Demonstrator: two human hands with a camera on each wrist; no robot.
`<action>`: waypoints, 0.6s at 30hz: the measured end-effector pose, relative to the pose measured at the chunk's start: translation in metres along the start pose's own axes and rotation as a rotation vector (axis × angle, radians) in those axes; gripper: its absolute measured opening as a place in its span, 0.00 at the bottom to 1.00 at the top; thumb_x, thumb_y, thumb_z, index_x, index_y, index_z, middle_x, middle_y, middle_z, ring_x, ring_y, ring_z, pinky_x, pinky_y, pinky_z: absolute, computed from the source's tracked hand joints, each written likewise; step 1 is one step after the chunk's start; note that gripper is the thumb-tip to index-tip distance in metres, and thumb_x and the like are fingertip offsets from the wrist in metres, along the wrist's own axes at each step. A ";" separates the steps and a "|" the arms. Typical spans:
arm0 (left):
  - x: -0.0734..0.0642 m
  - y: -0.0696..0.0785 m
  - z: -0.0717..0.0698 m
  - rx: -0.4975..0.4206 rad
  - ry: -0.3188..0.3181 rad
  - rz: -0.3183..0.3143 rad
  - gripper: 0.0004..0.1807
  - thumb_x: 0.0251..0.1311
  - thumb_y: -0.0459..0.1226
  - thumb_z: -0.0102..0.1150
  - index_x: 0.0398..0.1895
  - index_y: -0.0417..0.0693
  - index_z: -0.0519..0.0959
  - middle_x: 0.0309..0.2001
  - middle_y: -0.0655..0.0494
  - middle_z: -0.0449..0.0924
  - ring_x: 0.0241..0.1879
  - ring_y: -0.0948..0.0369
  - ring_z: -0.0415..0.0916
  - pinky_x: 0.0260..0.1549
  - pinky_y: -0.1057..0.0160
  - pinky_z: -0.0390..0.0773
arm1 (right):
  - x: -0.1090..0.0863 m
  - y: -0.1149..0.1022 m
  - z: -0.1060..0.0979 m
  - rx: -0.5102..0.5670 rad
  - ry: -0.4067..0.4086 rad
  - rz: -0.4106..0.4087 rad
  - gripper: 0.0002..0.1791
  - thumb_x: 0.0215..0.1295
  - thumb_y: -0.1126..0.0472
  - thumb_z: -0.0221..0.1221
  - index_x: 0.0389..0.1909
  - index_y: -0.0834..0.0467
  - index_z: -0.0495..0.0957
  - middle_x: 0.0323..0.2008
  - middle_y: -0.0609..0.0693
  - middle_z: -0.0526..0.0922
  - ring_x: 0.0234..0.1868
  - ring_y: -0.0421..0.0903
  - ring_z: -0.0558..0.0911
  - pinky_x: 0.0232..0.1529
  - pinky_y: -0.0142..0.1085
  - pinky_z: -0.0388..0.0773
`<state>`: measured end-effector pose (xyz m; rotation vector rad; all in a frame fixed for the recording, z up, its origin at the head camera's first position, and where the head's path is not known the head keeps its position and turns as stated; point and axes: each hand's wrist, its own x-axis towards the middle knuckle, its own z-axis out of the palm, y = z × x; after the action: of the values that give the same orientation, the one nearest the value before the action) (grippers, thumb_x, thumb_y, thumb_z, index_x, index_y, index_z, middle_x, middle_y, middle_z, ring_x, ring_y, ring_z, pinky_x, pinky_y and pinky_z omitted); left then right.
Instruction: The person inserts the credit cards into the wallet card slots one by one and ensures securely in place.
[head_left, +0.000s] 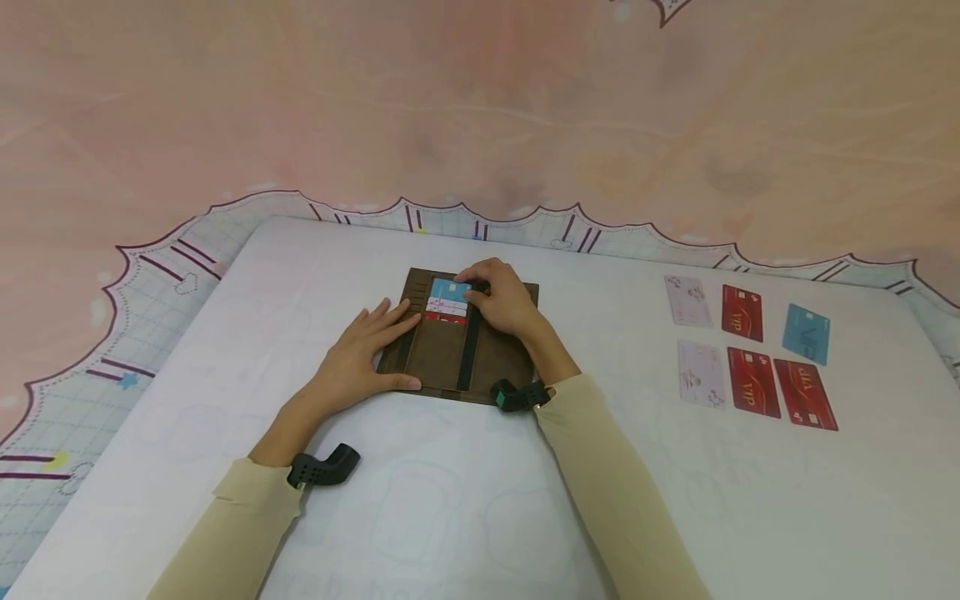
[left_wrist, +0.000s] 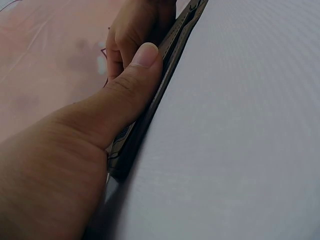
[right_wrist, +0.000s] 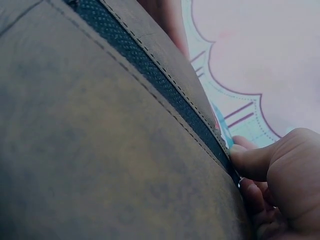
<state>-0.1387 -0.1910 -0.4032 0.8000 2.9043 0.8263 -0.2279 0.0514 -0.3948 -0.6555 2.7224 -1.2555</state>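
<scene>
A brown wallet (head_left: 433,360) lies spread open on the white table, with dark strips running down it. In its left-middle section a blue card (head_left: 448,290) sits highest, above pale patterned cards (head_left: 446,306) and a red card (head_left: 445,317) whose lower parts are hidden. My right hand (head_left: 508,302) pinches the blue card near its upper right, fingertips at the top edge and thumb (right_wrist: 245,160) beside it. Fairly straight, the fingers of my left hand (head_left: 362,354) rest spread on the wallet's left side. The left thumb (left_wrist: 140,75) lies along its near edge.
To the right, loose cards lie in two rows: pale patterned cards (head_left: 701,373), several red cards (head_left: 753,382) and another blue card (head_left: 806,333). Beyond the table's far edge is a pinkish cloth (head_left: 480,108) with a scalloped border. Each wrist wears a black device (head_left: 324,467).
</scene>
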 end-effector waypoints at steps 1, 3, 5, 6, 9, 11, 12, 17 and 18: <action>0.000 0.000 0.000 0.001 0.000 0.001 0.51 0.45 0.56 0.71 0.72 0.48 0.62 0.74 0.49 0.51 0.74 0.50 0.38 0.70 0.52 0.36 | 0.000 0.000 0.000 0.002 -0.001 0.000 0.13 0.69 0.66 0.55 0.51 0.59 0.81 0.55 0.55 0.74 0.57 0.50 0.70 0.55 0.41 0.70; 0.000 0.000 0.000 0.002 0.001 0.000 0.51 0.45 0.55 0.72 0.72 0.48 0.62 0.74 0.49 0.51 0.74 0.50 0.39 0.70 0.52 0.36 | 0.000 0.000 0.000 0.007 -0.004 0.003 0.13 0.69 0.65 0.55 0.51 0.59 0.81 0.55 0.55 0.73 0.58 0.50 0.69 0.54 0.41 0.71; 0.000 0.000 0.000 0.006 0.001 0.000 0.51 0.44 0.55 0.72 0.72 0.48 0.62 0.74 0.49 0.51 0.74 0.50 0.39 0.70 0.52 0.36 | 0.000 0.000 0.000 0.010 -0.005 0.007 0.12 0.69 0.65 0.55 0.50 0.58 0.81 0.55 0.55 0.73 0.58 0.50 0.69 0.54 0.41 0.71; 0.000 0.000 0.000 0.006 0.000 -0.001 0.51 0.44 0.55 0.72 0.72 0.48 0.62 0.74 0.49 0.51 0.74 0.50 0.39 0.70 0.52 0.36 | -0.001 0.000 0.000 0.009 -0.006 0.009 0.12 0.69 0.65 0.55 0.50 0.58 0.81 0.56 0.55 0.73 0.58 0.50 0.69 0.54 0.41 0.71; 0.000 0.000 0.000 0.008 0.000 -0.004 0.51 0.44 0.55 0.72 0.72 0.48 0.62 0.74 0.49 0.51 0.74 0.51 0.39 0.70 0.52 0.36 | -0.001 0.000 0.000 0.009 -0.007 0.012 0.12 0.69 0.65 0.55 0.50 0.58 0.82 0.56 0.55 0.72 0.57 0.51 0.69 0.54 0.41 0.71; 0.000 0.001 0.000 0.008 -0.001 -0.005 0.51 0.44 0.55 0.72 0.72 0.48 0.62 0.74 0.49 0.51 0.74 0.51 0.39 0.70 0.52 0.36 | -0.001 0.000 0.000 0.007 -0.006 0.012 0.12 0.69 0.65 0.55 0.50 0.57 0.82 0.56 0.55 0.72 0.57 0.50 0.69 0.53 0.41 0.71; 0.000 0.001 0.000 0.007 -0.001 -0.005 0.51 0.44 0.55 0.72 0.71 0.48 0.62 0.74 0.49 0.51 0.74 0.50 0.39 0.70 0.51 0.36 | -0.001 0.000 0.000 0.005 -0.006 0.012 0.12 0.69 0.65 0.55 0.50 0.57 0.82 0.56 0.54 0.72 0.57 0.50 0.69 0.53 0.40 0.71; 0.000 0.002 -0.002 0.002 -0.001 -0.008 0.51 0.44 0.54 0.73 0.71 0.48 0.62 0.73 0.49 0.52 0.74 0.50 0.39 0.70 0.51 0.36 | -0.001 0.001 0.000 0.002 -0.001 0.007 0.12 0.69 0.64 0.56 0.49 0.57 0.82 0.56 0.54 0.72 0.57 0.50 0.69 0.53 0.40 0.71; 0.000 0.003 -0.002 0.000 -0.001 -0.009 0.51 0.44 0.54 0.73 0.71 0.48 0.62 0.73 0.49 0.52 0.74 0.50 0.39 0.70 0.51 0.36 | -0.002 0.001 0.000 0.003 0.000 0.005 0.12 0.69 0.64 0.56 0.49 0.57 0.82 0.55 0.54 0.72 0.56 0.50 0.69 0.52 0.40 0.71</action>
<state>-0.1375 -0.1900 -0.4004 0.7872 2.9043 0.8252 -0.2269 0.0524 -0.3960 -0.6481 2.7199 -1.2580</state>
